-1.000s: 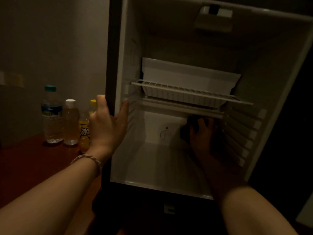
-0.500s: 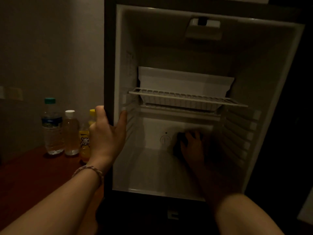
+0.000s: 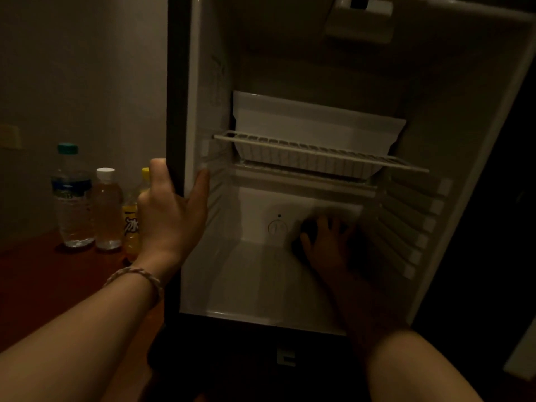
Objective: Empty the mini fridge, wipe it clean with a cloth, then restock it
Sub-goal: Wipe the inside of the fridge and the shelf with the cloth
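Head view, the only one supplied. Mini fridge (image 3: 220, 271) stands open and holds no drinks; its lower compartment is bare white, and the wire shelf (image 3: 319, 153) above carries only a white tray (image 3: 313, 126).

Left hand (image 3: 168, 219) grips the fridge's left front edge, fingers wrapped round the dark outer side and thumb lying on the white inner lip. A woven bracelet (image 3: 136, 275) sits on that wrist.

Right hand (image 3: 330, 242) is deep in the lower compartment, pressed against the far wall just right of the round thermostat dial (image 3: 277, 227). A dark cloth (image 3: 306, 232) shows under and to the left of the fingers. The fingers appear spread flat over it, pressing rather than clenching; the shadow there is heavy, so this reading is not firm.

Three bottles stand on the reddish desk (image 3: 34, 274) left of the fridge: a clear water bottle (image 3: 72, 198) with a green cap, a white-capped bottle (image 3: 107, 210) of pale liquid, and a yellow drink bottle (image 3: 130, 224) partly hidden behind the left hand.

Assessment of progress: emptying looks complete, given the bare interior and the bottles set outside. Wiping is the step in hand, at the far wall of the lower compartment. Which surfaces are already clean cannot be told in this light. Restocking has not begun; all three bottles remain to go back in.
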